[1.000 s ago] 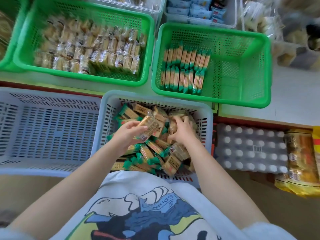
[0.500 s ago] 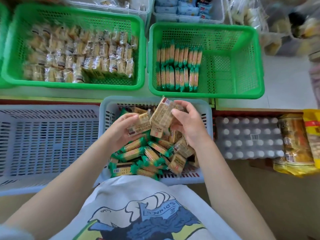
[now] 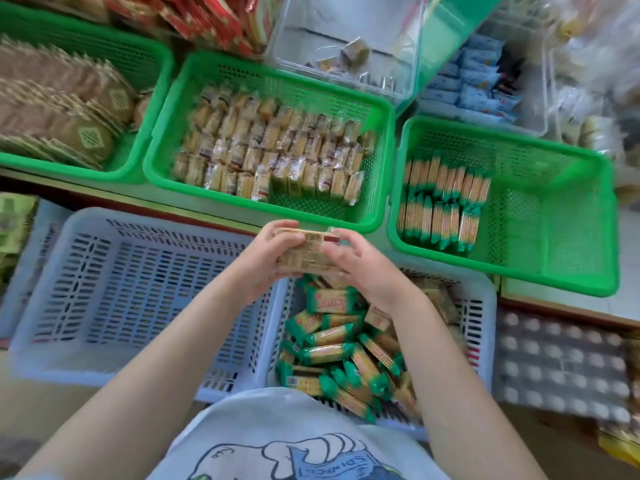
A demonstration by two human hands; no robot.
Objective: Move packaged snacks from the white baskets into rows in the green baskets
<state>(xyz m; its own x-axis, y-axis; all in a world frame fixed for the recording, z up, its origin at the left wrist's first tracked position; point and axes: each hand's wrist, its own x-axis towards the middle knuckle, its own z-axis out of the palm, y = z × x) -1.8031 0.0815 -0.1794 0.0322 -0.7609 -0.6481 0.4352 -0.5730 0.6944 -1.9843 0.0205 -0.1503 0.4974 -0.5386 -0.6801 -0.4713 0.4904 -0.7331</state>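
Both hands hold one small stack of cracker packs [image 3: 304,251] above the far rim of the white basket [image 3: 483,306]. My left hand [image 3: 266,261] grips its left side and my right hand [image 3: 360,268] its right side. Below them the white basket holds a loose heap of green-ended cracker packs [image 3: 332,351]. The green basket [image 3: 554,244] at the right has two short rows of the same packs [image 3: 443,199] standing along its left wall. The middle green basket [image 3: 273,67] is filled with rows of clear-wrapped biscuits [image 3: 270,150].
A second white basket [image 3: 114,299] with nothing in it sits at the left. A green basket [image 3: 145,57] of round brown snacks is at the far left. Clear bins [image 3: 346,46] with other snacks stand behind. An egg tray [image 3: 561,365] lies at the right.
Both hands have risen out of the white basket, bringing their packs together into one stack held between them. The view has shifted, so the baskets appear further right.
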